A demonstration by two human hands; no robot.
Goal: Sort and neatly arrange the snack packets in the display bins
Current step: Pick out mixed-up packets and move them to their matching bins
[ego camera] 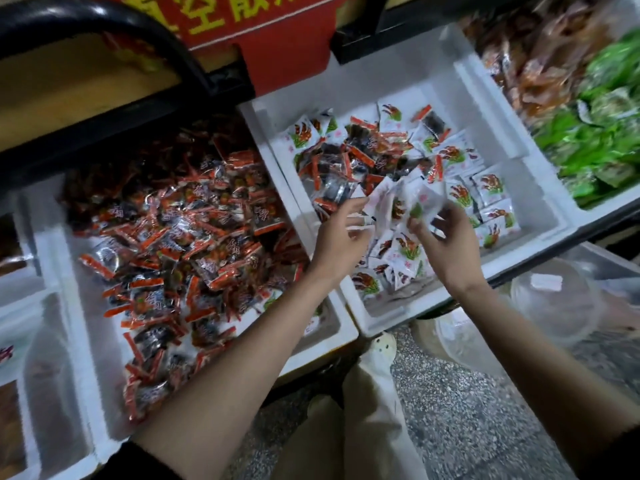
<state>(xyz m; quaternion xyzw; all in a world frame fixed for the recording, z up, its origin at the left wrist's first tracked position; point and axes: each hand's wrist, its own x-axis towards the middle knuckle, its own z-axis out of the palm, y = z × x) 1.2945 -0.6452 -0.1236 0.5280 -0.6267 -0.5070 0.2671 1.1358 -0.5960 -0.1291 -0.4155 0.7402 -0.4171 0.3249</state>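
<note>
- We hold a bunch of white packets (394, 202) above the middle bin's (446, 84) centre.
- Our left hand (341, 237) pinches it from 9 o'clock, and our right hand (446, 237) grips it from 3 o'clock.
- Red-and-black packets (173, 237) fill the neighbouring bin (88, 341) at 9 o'clock; green packets (602, 150) lie at 2 o'clock.
</note>
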